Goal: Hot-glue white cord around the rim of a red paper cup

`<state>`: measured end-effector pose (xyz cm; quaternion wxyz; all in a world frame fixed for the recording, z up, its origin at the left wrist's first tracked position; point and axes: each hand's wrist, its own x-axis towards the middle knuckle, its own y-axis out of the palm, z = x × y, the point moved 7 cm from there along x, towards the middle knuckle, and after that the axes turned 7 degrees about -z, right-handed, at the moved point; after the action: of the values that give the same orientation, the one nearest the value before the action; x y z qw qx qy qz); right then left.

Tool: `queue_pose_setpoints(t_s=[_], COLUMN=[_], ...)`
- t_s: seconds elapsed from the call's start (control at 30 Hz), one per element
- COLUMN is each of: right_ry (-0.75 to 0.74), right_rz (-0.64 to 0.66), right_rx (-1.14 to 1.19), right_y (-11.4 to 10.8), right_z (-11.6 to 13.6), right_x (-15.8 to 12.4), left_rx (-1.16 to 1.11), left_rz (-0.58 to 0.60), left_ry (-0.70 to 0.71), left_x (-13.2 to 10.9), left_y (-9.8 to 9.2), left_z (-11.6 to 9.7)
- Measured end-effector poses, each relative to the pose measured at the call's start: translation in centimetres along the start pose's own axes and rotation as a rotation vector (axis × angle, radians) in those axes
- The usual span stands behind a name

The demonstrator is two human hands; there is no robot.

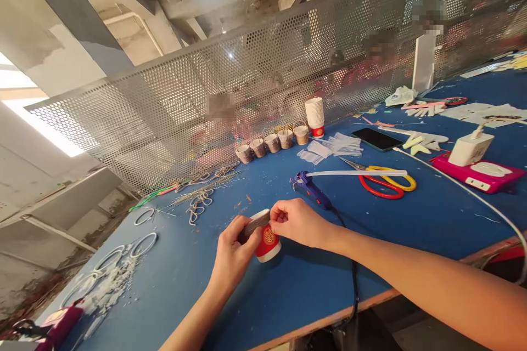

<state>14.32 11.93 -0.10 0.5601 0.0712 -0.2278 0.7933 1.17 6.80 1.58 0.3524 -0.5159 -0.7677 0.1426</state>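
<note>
A red and white paper cup (269, 251) with a gold emblem is between my hands, tilted just over the blue table. Across its upper part lies a brown-grey strip (256, 223). My left hand (236, 249) is closed around the cup's left side, its thumb pressing on the strip. Fingers of my right hand (294, 222) pinch at the strip's right end by the rim; the fingertips partly hide that end. Beyond my right hand lies a blue glue gun (310, 189) with a white glue stick in it.
Scissors (385, 181), a phone (376, 139) and white strips (331, 147) lie beyond my right hand. Small wrapped cups (272, 143) and a cup stack (315, 115) stand before a perforated metal screen (206, 88). Cords (200, 203) and a pink power strip (480, 173) flank the work area.
</note>
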Motion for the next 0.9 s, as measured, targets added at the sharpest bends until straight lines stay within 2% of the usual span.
queue_pose_setpoints(t_s=[0.2,0.37,0.5,0.67,0.77,0.9], right_ry=[0.060,0.085,0.126,0.168,0.188,0.210], right_rz=[0.032,-0.035,-0.122,-0.137,-0.124,-0.124], right_rx=[0.002,-0.044,-0.056,0.008,0.067,0.168], right_y=[0.2,-1.0,-2.7,-3.4,-3.5,-4.0], right_z=[-0.8,-2.1,-2.8,-2.5,-2.1,-1.2], right_x=[0.2,1.0,1.9,2.0,1.7,1.2], left_rx=[0.030,0.083,0.290,0.539,0.473,0.277], left_rz=[0.001,-0.042,-0.109,-0.074,-0.055,-0.053], left_ry=[0.013,0.162,0.313,0.310,0.330,0.322], left_x=[-0.1,0.2,0.5,1.1,1.3,1.8], left_y=[0.1,-0.6,-1.0,-0.5,-0.8,-2.1], left_z=[0.1,-0.6,-0.9,0.4,0.6,0.4])
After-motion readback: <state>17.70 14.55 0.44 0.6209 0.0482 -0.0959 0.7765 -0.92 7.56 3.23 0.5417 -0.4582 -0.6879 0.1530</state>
